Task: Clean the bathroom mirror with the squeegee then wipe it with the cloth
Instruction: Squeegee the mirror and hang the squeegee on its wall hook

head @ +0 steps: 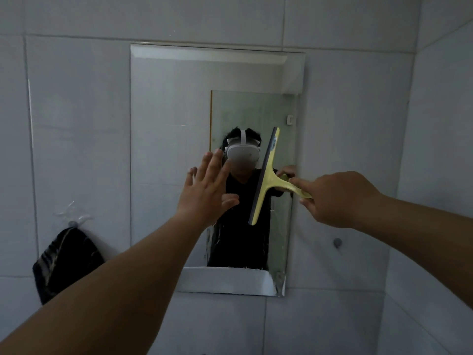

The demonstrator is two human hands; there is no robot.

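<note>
A frameless rectangular mirror [166,119] hangs on the tiled wall ahead of me. My right hand [337,198] grips the handle of a yellow squeegee [266,175], whose grey blade stands nearly upright against the glass right of centre. My left hand [207,190] is raised with straight, spread fingers, flat on or just in front of the mirror's middle; contact cannot be told. A dark cloth [66,265] hangs from a hook on the wall at the lower left. Streaks of water show on the glass low down.
A clear suction hook [73,219] holds the cloth. A small grey knob [337,242] sticks out of the wall right of the mirror. A side wall meets the mirror wall at the right. The mirror reflects a person in black and a glass door.
</note>
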